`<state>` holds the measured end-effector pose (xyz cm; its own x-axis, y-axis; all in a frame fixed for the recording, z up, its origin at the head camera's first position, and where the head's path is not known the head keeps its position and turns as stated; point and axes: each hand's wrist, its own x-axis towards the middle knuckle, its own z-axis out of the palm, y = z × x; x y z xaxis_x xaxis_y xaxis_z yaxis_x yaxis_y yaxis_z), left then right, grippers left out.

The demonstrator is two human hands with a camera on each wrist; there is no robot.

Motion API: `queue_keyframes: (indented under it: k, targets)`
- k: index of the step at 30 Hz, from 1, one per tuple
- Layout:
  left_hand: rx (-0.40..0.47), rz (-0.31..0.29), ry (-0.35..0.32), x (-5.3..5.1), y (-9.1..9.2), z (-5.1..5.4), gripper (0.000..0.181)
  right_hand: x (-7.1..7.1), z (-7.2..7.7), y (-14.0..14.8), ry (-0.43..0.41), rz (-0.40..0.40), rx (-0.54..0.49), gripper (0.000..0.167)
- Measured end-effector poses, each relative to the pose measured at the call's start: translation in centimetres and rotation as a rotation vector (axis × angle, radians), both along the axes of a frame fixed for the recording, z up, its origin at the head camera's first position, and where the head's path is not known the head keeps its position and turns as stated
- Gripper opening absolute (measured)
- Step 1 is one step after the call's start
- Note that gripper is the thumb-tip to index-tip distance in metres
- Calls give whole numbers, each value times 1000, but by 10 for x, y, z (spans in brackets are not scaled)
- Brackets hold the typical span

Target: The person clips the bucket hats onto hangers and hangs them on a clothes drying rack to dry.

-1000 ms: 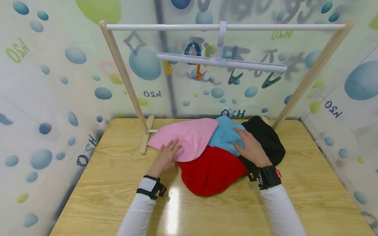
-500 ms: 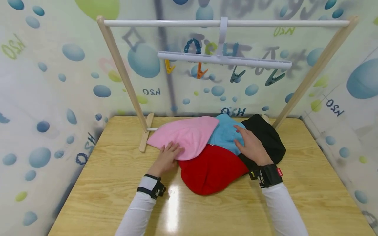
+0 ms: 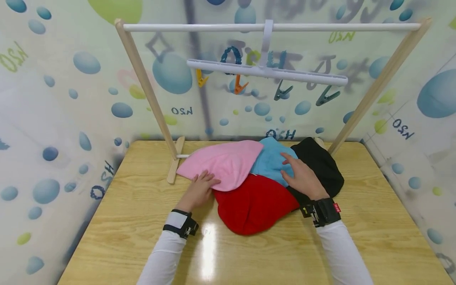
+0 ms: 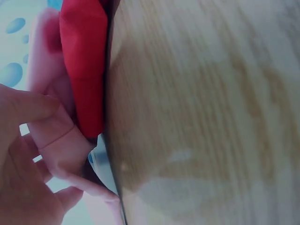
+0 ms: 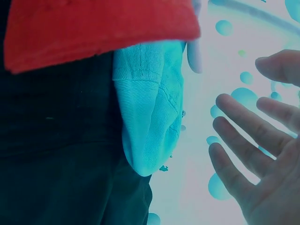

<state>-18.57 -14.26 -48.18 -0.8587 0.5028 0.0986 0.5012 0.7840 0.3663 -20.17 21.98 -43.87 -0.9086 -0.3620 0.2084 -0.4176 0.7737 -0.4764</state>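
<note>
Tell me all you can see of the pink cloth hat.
The soft pink cloth hat is plain, with a stitched-looking seam showing in the left wrist view. It lies slumped, tapering at both ends, leftmost of four hats on the light wooden table. Its right end overlaps the floppy sky-blue cloth hat, its near edge the rounded red cloth hat. The bare left hand holds its near edge, thumb in front, fingers beyond.

Hand (image 4: 19, 180) holding pink cap (image 4: 58, 143), red cap (image 4: 84, 65) just beside

Left grip (image 3: 198, 190) in a thumb-and-finger pinch, right grip (image 3: 303, 177) loosely spread.
</note>
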Motion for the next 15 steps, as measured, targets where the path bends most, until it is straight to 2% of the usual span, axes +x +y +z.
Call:
queue_keyframes:
  k: [7, 15]
  targets:
    - [29, -12, 56, -6, 0, 5, 27, -1, 2, 0, 17, 2, 32, 51]
    - [139, -37, 211, -14, -1, 14, 19, -1, 2, -1, 45, 8, 37, 40]
